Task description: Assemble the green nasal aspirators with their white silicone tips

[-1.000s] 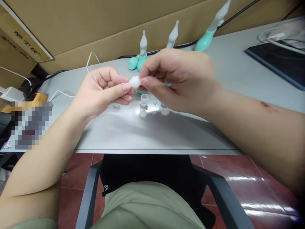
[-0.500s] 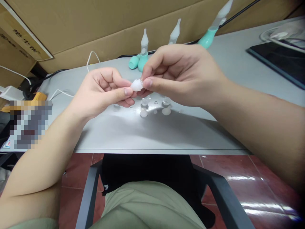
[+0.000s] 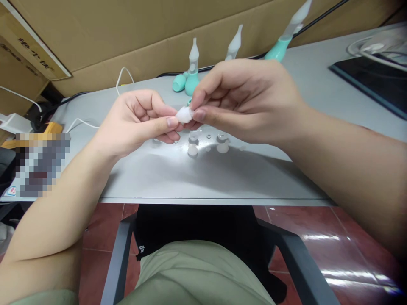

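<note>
Between the fingertips of both hands is a small white silicone nozzle tip (image 3: 184, 115), held above the table. My left hand (image 3: 143, 116) pinches its left end with thumb and forefinger. My right hand (image 3: 244, 101) pinches the other end, where a clear edge shows; whether this is a separate part I cannot tell. Under the hands lie small clear and whitish parts (image 3: 223, 146), some partly hidden. Behind stand nasal aspirators with teal bulbs and white tips: one on the left (image 3: 192, 80), one in the middle (image 3: 234, 43) half covered by my right hand, one on the right (image 3: 280, 47).
A teal bulb piece (image 3: 179, 82) lies beside the left aspirator. A dark flat device (image 3: 372, 80) with cables rests at the right. White cables and a charger (image 3: 19, 125) are at the left. Cardboard (image 3: 143, 34) walls the table's back; its front edge (image 3: 206, 201) is near me.
Both hands keep their pinch on the white nozzle tip. They and the tip appear shifted very slightly to the right, with little other visible difference.
</note>
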Demonstrator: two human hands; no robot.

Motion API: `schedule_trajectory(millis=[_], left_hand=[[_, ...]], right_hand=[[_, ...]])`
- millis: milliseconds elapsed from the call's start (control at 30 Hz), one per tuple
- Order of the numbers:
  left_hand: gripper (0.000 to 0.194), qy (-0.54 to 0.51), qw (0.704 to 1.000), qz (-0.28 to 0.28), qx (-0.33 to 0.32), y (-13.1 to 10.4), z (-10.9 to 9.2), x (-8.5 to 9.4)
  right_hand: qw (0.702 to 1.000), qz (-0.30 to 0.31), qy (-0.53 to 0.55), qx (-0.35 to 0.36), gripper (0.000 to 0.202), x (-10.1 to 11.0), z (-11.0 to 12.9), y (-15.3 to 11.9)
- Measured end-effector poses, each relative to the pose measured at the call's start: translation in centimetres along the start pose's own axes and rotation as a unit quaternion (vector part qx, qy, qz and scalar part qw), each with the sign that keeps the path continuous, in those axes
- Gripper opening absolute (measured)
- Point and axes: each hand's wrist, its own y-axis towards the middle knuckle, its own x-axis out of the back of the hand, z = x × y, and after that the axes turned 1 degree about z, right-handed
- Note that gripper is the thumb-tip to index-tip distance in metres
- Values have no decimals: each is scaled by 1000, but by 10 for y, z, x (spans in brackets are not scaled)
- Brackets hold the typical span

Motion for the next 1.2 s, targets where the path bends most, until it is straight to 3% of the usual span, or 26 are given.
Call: schedule_trajectory(millis=[200,400,533,700,800,900,1067,1200], left_hand=[[29,-5,1000,17,-4,-1,-1,0],[32,-11,1000,12,3,0,-2,0],[36,-9,1000,8,6,1,-2,3],[35,-12,1000,4,14,1,-1,2],[34,-30,1000,4,3,0,1,1],[34,-33,999,10,-1,-1,4,2],[37,-13,999,36,12,0,4,6],[31,-17,999,46,-6,-1,0,4]], right_hand=[[999,17,23,-32,33,0,1,2],[999,-40,-20,26,28,-6,4,-2],[997,-44,-35,51,32,-7,3,-5],[996,-34,-87,6,37,-3,-3,-6],[995,-15,-92,32,29,-1,-6,-6],[996,6,-71,44,24,0,-8,-5],[999,48,-15,-21,22,4,-2,-2],[998,69,15,-2,18,4,2,-1]])
